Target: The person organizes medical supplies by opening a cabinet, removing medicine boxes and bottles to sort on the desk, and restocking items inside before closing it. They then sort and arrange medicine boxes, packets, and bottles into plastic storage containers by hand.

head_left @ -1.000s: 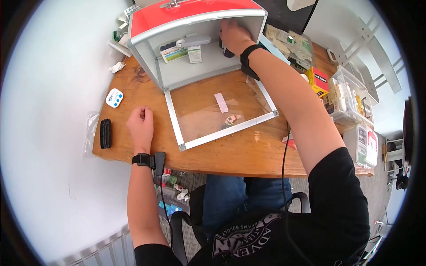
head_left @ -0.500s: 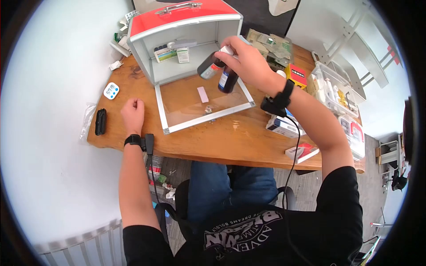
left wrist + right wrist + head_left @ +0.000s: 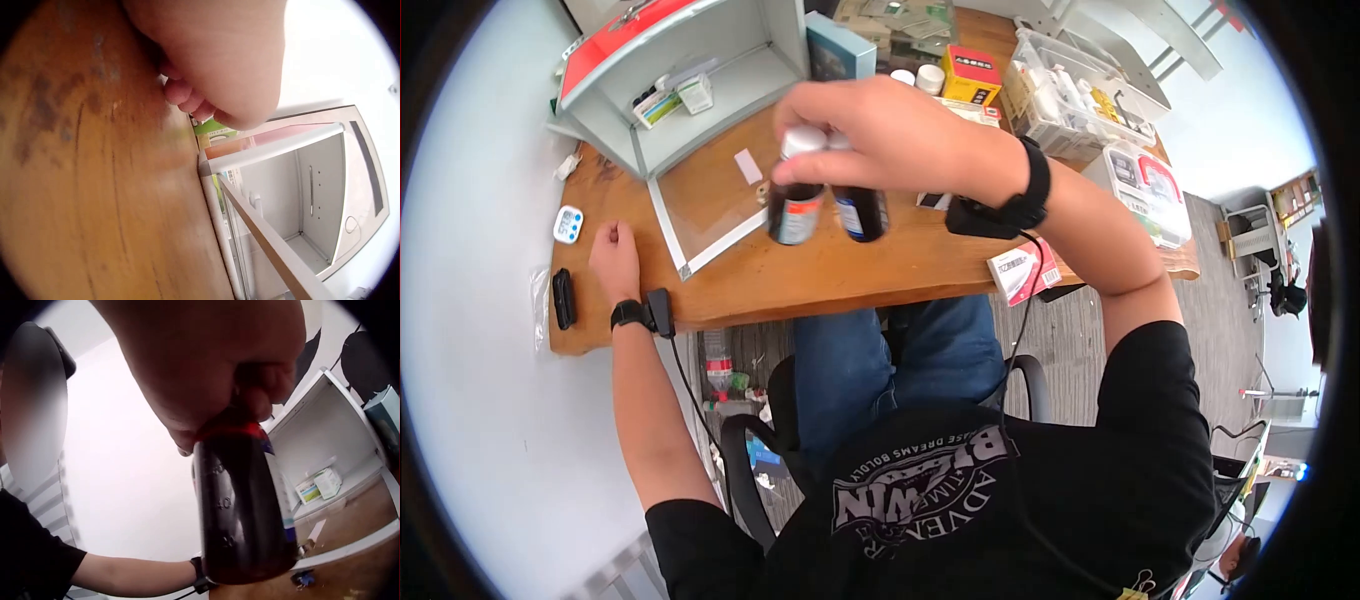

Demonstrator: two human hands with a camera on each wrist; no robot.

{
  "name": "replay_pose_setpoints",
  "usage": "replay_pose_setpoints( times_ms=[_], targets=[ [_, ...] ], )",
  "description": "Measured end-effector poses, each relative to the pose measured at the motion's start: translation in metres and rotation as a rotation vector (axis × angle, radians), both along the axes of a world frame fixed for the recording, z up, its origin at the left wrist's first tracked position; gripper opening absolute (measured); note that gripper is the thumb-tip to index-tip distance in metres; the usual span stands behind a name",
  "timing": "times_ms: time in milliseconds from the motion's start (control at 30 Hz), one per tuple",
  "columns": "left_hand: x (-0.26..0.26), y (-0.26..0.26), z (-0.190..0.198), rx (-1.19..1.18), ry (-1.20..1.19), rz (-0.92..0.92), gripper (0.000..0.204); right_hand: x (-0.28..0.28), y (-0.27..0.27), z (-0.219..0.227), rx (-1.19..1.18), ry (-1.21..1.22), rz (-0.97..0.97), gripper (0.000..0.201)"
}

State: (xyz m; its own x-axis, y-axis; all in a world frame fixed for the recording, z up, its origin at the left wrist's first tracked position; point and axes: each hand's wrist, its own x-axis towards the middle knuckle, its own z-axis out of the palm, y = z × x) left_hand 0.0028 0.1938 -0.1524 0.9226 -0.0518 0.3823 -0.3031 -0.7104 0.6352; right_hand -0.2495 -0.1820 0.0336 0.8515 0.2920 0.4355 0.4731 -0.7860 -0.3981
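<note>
My right hand [image 3: 890,130] holds two dark brown medicine bottles together by their white caps, above the table. The left bottle [image 3: 797,218] has a white and orange label; the other bottle [image 3: 862,215] has a white and blue one. In the right wrist view one bottle [image 3: 240,512] hangs large below the fingers, with raised scale marks on its side. My left hand [image 3: 614,262] rests on the wooden table with its fingers curled in, holding nothing. Behind stands a red and silver first-aid case [image 3: 605,50], its clear door [image 3: 722,249] lowered onto the table.
Inside the case are small medicine boxes [image 3: 695,93]. A pink strip [image 3: 747,166] lies over the door panel. On the right stand a yellow and red box [image 3: 971,75], clear bins [image 3: 1050,120] and a red and white box [image 3: 1025,270]. A white timer [image 3: 568,225] sits at left.
My right hand has come out of the case with the two bottles and carried them toward me, over the table's near side. The left hand stays on the table. The head view has shifted right.
</note>
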Motion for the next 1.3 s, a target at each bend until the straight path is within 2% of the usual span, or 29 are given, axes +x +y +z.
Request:
replay_pose_setpoints(
  times_ms=[133,200,267,333,433,567,700,767,867,933,1000,1067,1133,1200,1233,1300],
  targets=[
    [0.007,0.001,-0.012,-0.032,-0.03,-0.057,0.033,-0.022,0.003,-0.036,-0.099,0.072,-0.03,0.043],
    [0.011,0.004,-0.013,-0.065,-0.035,-0.067,0.034,-0.019,-0.001,-0.061,-0.266,-0.05,0.079,0.038],
    [0.011,0.003,-0.01,-0.016,0.003,-0.049,0.035,-0.019,-0.007,-0.078,-0.278,-0.052,0.132,0.039],
    [0.011,0.005,-0.01,-0.054,0.038,-0.021,0.035,-0.023,-0.008,-0.078,-0.282,0.092,0.131,0.047],
    [0.02,0.009,-0.017,-0.05,-0.002,-0.049,0.035,-0.039,-0.012,-0.069,-0.261,0.125,0.148,0.057],
    [0.023,0.011,-0.02,-0.022,-0.006,-0.045,0.035,-0.07,-0.019,-0.055,-0.169,0.128,0.078,0.066],
    [0.014,0.008,-0.017,-0.126,0.011,-0.076,0.033,-0.133,-0.032,-0.019,-0.073,0.2,-0.219,0.062],
    [0.012,0.008,-0.016,-0.082,-0.034,-0.081,0.032,-0.176,-0.045,-0.019,-0.034,0.337,-0.374,0.049],
    [0.017,0.011,-0.018,-0.15,0.007,-0.123,0.03,-0.236,-0.067,-0.054,-0.118,0.417,-0.423,0.051],
    [0.018,0.012,-0.018,-0.119,-0.007,-0.126,0.03,-0.269,-0.067,-0.086,-0.159,0.382,-0.586,0.057],
    [0.015,0.01,-0.016,-0.083,-0.017,-0.129,0.03,-0.286,-0.066,-0.107,-0.103,0.441,-0.656,0.06],
    [0.012,0.009,-0.01,-0.044,0.04,-0.097,0.029,-0.296,-0.066,-0.127,0.038,0.323,-0.721,0.062],
    [0.011,0.005,-0.009,-0.039,-0.005,-0.089,0.028,-0.299,-0.071,-0.138,0.024,0.33,-0.743,0.065],
    [0.01,0.007,-0.01,-0.056,0.005,-0.1,0.028,-0.298,-0.078,-0.145,0.017,0.302,-0.936,0.062],
    [0.012,0.008,-0.012,-0.049,0.002,-0.097,0.028,-0.296,-0.083,-0.15,0.024,0.302,-0.932,0.062],
    [0.017,0.012,-0.017,-0.064,-0.031,-0.097,0.028,-0.289,-0.091,-0.159,-0.11,0.204,-1.118,0.059]
  ],
)
